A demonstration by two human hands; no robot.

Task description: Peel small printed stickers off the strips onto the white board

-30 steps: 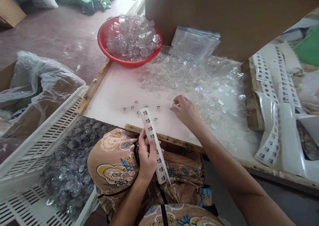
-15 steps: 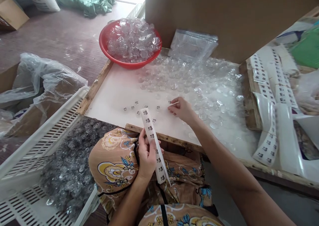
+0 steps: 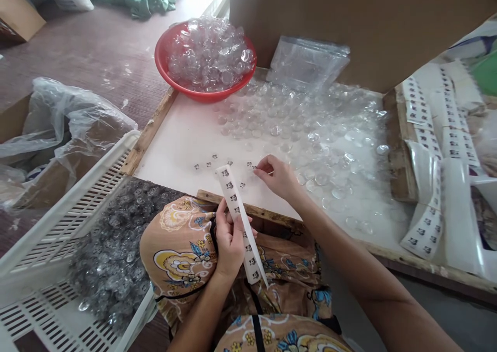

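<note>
My left hand point(image 3: 230, 240) is closed around a white strip of stickers point(image 3: 233, 197) printed with small black animal faces. The strip slants over the front edge of the white board, its lower end hanging above my lap. On the board, my right hand point(image 3: 276, 177) pinches a small clear disc point(image 3: 254, 167) bearing a black print, partly hidden by the fingertips. Just left of these fingers lie several clear discs with the same print point(image 3: 208, 164). Many plain clear discs point(image 3: 275, 130) are spread behind and to the right of my right hand.
A red basin point(image 3: 205, 97) heaped with clear pieces stands at the back left, near a clear plastic bag point(image 3: 308, 64). Wooden strips point(image 3: 149, 132) edge the board. A white crate point(image 3: 93, 184) with dark-printed clear pieces sits at left. More sticker sheets point(image 3: 427, 228) lie at right.
My right hand has moved a little left and down with the printed disc, towards the other printed ones. My left hand keeps the strip in nearly the same place. The view has shifted slightly.
</note>
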